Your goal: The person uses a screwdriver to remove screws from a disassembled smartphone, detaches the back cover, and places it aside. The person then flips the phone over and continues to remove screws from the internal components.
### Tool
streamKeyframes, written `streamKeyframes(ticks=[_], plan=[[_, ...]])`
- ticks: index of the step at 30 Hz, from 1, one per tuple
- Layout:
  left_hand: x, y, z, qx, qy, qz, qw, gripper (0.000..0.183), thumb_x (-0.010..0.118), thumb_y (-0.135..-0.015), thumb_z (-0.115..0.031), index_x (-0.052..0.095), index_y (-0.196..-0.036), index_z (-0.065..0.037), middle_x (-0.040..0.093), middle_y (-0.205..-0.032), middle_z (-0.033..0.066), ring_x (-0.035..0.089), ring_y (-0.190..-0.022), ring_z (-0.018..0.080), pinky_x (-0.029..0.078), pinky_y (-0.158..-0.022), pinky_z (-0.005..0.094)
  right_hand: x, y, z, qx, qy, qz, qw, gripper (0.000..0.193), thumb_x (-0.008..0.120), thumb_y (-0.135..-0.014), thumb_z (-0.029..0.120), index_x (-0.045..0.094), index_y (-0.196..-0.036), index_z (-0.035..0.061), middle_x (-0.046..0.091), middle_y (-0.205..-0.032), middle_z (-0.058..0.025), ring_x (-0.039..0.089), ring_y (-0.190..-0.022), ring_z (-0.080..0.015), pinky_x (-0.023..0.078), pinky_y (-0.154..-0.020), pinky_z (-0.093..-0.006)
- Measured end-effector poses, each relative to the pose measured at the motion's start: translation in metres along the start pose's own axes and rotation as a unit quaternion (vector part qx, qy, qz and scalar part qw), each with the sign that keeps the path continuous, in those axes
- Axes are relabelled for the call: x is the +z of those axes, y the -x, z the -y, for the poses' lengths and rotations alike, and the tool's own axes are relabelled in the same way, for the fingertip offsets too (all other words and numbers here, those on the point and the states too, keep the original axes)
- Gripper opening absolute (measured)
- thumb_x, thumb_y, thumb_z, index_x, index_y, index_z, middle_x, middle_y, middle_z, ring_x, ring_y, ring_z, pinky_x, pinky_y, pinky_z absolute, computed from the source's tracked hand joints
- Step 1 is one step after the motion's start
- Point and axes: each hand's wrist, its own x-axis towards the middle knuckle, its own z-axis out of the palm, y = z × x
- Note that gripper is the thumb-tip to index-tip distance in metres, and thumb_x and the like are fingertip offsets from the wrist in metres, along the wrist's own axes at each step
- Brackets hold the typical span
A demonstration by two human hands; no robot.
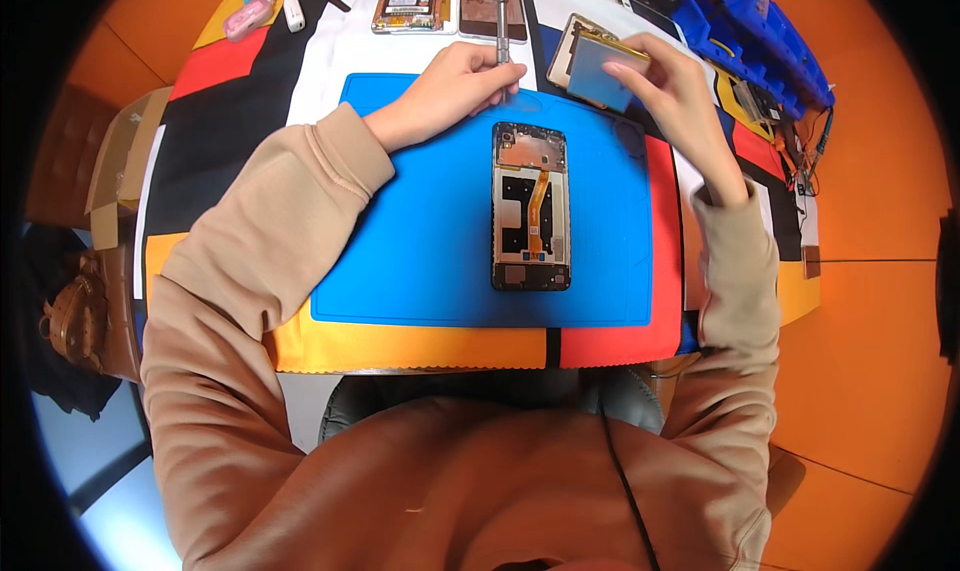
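My left hand (460,86) is closed around a slim metal screwdriver (502,31), which points away toward the far side. Between the fingers and thumb of my right hand (675,86) is a flat silver phone battery (598,71), tilted, with a yellowish upper edge. It partly covers another phone part (566,53) behind it. Below both hands, an opened phone body (531,206) lies on the blue work mat (410,241). Its battery bay is bare, and an orange ribbon cable (537,211) runs down its middle.
Two more phone parts, an opened phone (410,1) and a dark panel (491,6), lie beyond the mat. Blue parts bins (740,41) stand at far right, near loose wires. A pink object (249,18) lies far left; a cardboard box (125,161) stands beside the table.
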Motion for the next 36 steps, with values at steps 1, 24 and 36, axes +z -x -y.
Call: streamKeyframes(ticks=[1,24,36], plan=[[0.0,0.0,0.0,0.005,-0.003,-0.001,1.0,0.036,0.056,-0.097,-0.033,0.067,-0.078,-0.003,0.057,-0.063,-0.0011,0.05,-0.057,0.0043,0.041,-0.055,0.0195,-0.001,0.012,0.015,0.023,-0.068,-0.002,0.997,0.025,0.069,-0.089,0.02,0.064,-0.102,-0.0005,0.059,-0.071,0.001,0.048,-0.064,-0.0042,0.039,-0.057,-0.0213],[0.002,0.002,0.001,0.004,0.007,0.002,1.0,0.035,0.058,-0.097,-0.035,0.063,-0.08,-0.005,0.054,-0.066,-0.0032,0.044,-0.053,0.0015,0.035,-0.05,0.0171,0.044,0.057,0.057,-0.039,-0.033,0.244,0.968,0.021,0.064,-0.091,0.016,0.054,-0.107,0.0063,0.054,-0.062,-0.0083,0.054,-0.053,-0.0211,0.04,-0.051,-0.0315],[0.0,0.0,-0.001,-0.005,-0.002,-0.002,1.0,0.035,0.057,-0.097,-0.032,0.066,-0.078,-0.004,0.057,-0.064,-0.0017,0.048,-0.055,0.0033,0.039,-0.053,0.0185,0.038,0.0,-0.024,-0.074,0.138,0.085,0.984,0.019,0.071,-0.082,0.016,0.061,-0.086,0.0005,0.061,-0.083,-0.0145,0.061,-0.082,-0.0325,0.049,-0.072,-0.0401]])
